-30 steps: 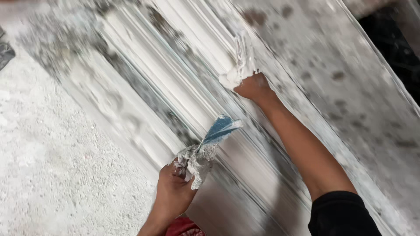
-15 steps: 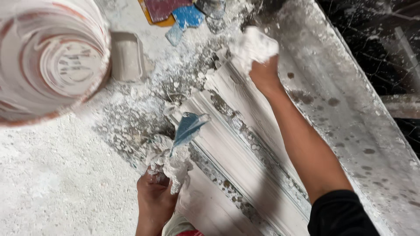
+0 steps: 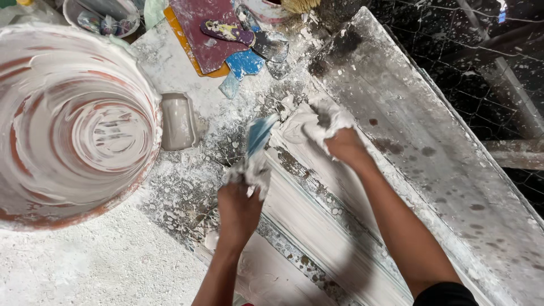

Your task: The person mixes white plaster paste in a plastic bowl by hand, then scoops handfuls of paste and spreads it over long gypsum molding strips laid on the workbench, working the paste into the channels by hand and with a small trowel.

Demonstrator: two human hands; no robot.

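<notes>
- One left hand, fingers clenched on one plaster-caked blue scraper.
- One right hand, fingers grasping one white plaster lump on the moulding.
- One bucket on the desk.

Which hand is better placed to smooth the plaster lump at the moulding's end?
Right hand: it likely suits best, already resting on the plaster lump. The left hand holds a scraper just beside it.
</notes>
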